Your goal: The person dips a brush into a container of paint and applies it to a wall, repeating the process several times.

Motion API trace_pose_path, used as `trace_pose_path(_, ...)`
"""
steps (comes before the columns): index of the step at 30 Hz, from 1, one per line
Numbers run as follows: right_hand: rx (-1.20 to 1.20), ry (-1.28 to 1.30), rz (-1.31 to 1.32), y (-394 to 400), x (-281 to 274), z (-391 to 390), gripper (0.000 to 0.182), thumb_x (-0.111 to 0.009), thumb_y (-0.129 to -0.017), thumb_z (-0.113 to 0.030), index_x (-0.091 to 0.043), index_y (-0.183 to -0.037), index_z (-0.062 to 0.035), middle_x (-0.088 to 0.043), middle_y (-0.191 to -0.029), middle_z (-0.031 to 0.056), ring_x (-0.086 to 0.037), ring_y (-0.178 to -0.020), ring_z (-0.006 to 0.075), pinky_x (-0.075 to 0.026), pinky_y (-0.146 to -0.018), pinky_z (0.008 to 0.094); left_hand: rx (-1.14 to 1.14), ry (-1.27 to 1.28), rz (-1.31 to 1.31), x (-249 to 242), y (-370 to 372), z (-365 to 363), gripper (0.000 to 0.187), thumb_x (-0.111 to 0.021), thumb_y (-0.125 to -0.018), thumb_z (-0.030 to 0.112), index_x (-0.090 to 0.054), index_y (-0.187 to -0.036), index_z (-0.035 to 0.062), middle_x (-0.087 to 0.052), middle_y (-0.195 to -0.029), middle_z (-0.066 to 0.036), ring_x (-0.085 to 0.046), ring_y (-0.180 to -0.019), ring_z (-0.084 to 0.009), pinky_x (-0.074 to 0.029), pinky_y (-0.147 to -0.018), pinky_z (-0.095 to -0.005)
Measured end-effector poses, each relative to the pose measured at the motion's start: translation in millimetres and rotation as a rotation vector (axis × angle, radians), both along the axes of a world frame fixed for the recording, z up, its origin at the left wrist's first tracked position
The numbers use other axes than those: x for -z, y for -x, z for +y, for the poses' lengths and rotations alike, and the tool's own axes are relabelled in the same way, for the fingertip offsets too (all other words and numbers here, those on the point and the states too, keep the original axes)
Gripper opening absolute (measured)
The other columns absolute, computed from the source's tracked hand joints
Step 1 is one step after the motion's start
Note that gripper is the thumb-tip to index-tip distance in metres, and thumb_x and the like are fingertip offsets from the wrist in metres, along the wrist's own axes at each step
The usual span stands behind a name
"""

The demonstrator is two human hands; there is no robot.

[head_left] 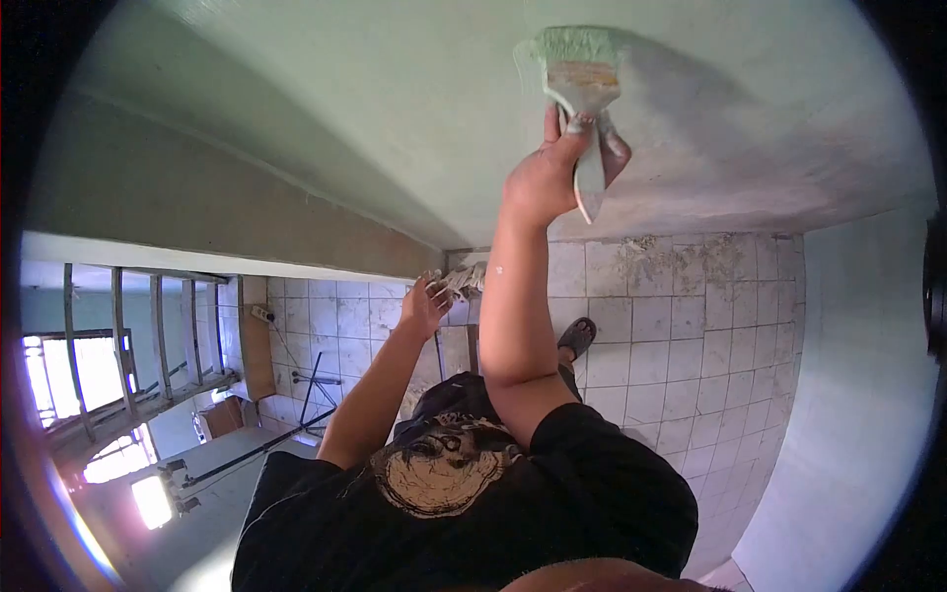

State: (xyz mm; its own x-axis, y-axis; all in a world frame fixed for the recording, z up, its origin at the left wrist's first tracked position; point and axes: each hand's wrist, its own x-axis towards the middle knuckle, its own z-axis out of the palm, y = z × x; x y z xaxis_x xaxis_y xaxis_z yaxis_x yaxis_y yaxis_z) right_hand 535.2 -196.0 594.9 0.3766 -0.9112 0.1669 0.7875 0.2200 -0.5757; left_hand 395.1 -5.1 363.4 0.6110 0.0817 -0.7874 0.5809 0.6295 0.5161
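Note:
Gripped by its handle in my right hand [582, 158] is a wide flat paintbrush [582, 84]. Its bristles, coated in pale green paint, touch the wall [395, 99] at the top of the view. Grey-white smears mark the fingers of that hand. Lower down and to the left, my left hand [427, 304] has its fingers spread apart, near a crumpled whitish rag-like thing [466, 282] at the foot of the wall. Whether the fingers touch it is hard to tell.
White floor tiles [656, 370] with paint stains run below the wall. A sandalled foot [578, 337] stands on them. At left are a barred opening [138, 345], a wall ledge [227, 237] and a dark metal stand [318, 390]. A pale wall [848, 395] rises at right.

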Motion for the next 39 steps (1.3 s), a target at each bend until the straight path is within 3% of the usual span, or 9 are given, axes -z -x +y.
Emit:
trace_pose_path(6,0.181,0.425,0.403,-1,159,5,0.013,-0.05,-0.081,0.001,-0.039,-0.088,-0.0004,-0.047,-0.086,0.0091,-0.053,-0.079,0.0184,-0.054,-0.071,0.0339,0.036,-0.078,0.094,19,23,5,0.025,-0.047,-0.088,0.031,-0.046,-0.099,0.0087,-0.053,-0.088,-0.009,-0.051,-0.077,-0.0229,-0.043,-0.069,-0.0371)
trace_pose_path(11,0.091,0.224,0.523,26,218,0,0.01,-0.052,-0.081,0.0,-0.043,-0.086,0.0009,-0.049,-0.083,0.0107,-0.052,-0.075,0.0187,-0.048,-0.067,0.0305,0.057,-0.09,0.14,30,29,14,0.027,-0.046,-0.088,0.031,-0.047,-0.103,0.0084,-0.054,-0.09,-0.009,-0.053,-0.079,-0.0236,-0.044,-0.068,-0.037)
trace_pose_path(14,0.133,0.258,0.521,14,214,4,0.009,-0.054,-0.081,-0.001,-0.046,-0.083,0.0012,-0.05,-0.081,0.0117,-0.05,-0.073,0.0192,-0.042,-0.062,0.0312,0.06,-0.095,0.143,28,27,15,0.03,-0.045,-0.088,0.03,-0.046,-0.109,0.0091,-0.054,-0.092,-0.009,-0.053,-0.081,-0.0233,-0.044,-0.069,-0.0372)
trace_pose_path(16,-0.014,0.171,0.506,-5,179,12,0.015,-0.048,-0.084,-0.005,-0.037,-0.091,0.0022,-0.047,-0.095,0.0128,-0.053,-0.088,0.0208,-0.052,-0.079,0.0385,0.057,-0.091,0.142,28,28,14,0.029,-0.045,-0.088,0.03,-0.046,-0.108,0.0092,-0.054,-0.092,-0.009,-0.053,-0.08,-0.023,-0.044,-0.069,-0.0375)
trace_pose_path(22,-0.096,-0.016,0.007,-2,-1,2,0.02,-0.049,-0.084,-0.005,-0.036,-0.097,0.0025,-0.046,-0.103,0.0152,-0.051,-0.097,0.0238,-0.05,-0.084,0.0451,0.023,-0.113,0.115,22,26,10,0.028,-0.047,-0.087,0.032,-0.048,-0.105,0.0102,-0.056,-0.086,-0.007,-0.054,-0.079,-0.0218,-0.043,-0.069,-0.0377)
trace_pose_path(25,-0.101,-0.014,-0.056,7,-1,-6,0.018,-0.048,-0.084,-0.004,-0.036,-0.097,0.0008,-0.046,-0.103,0.0134,-0.051,-0.095,0.0235,-0.05,-0.083,0.0465,-0.003,-0.127,0.103,21,25,7,0.029,-0.047,-0.087,0.032,-0.047,-0.105,0.0093,-0.055,-0.091,-0.009,-0.054,-0.079,-0.0226,-0.043,-0.07,-0.0381)
trace_pose_path(33,0.022,0.171,0.252,-2,227,-10,0.014,-0.051,-0.083,-0.001,-0.038,-0.089,-0.0008,-0.045,-0.095,0.0099,-0.05,-0.089,0.0186,-0.054,-0.074,0.0409,0.063,-0.14,0.172,43,40,13,0.03,-0.046,-0.088,0.033,-0.048,-0.107,0.01,-0.053,-0.092,-0.008,-0.052,-0.08,-0.0224,-0.044,-0.067,-0.0363)
trace_pose_path(35,0.033,0.153,0.501,8,287,-17,0.011,-0.053,-0.084,-0.005,-0.044,-0.085,-0.0001,-0.048,-0.085,0.0093,-0.052,-0.077,0.0175,-0.051,-0.067,0.0311,0.073,-0.18,0.19,52,44,16,0.034,-0.046,-0.088,0.033,-0.048,-0.113,0.011,-0.052,-0.095,-0.009,-0.052,-0.082,-0.022,-0.044,-0.069,-0.0363)
trace_pose_path(39,-0.046,0.038,0.57,31,319,-19,0.017,-0.054,-0.083,-0.005,-0.039,-0.089,0.0003,-0.049,-0.088,0.0094,-0.054,-0.081,0.0181,-0.053,-0.075,0.0364,0.1,-0.174,0.224,69,55,27,0.031,-0.046,-0.088,0.032,-0.048,-0.109,0.0092,-0.054,-0.089,-0.009,-0.052,-0.075,-0.0201,-0.045,-0.066,-0.0339)
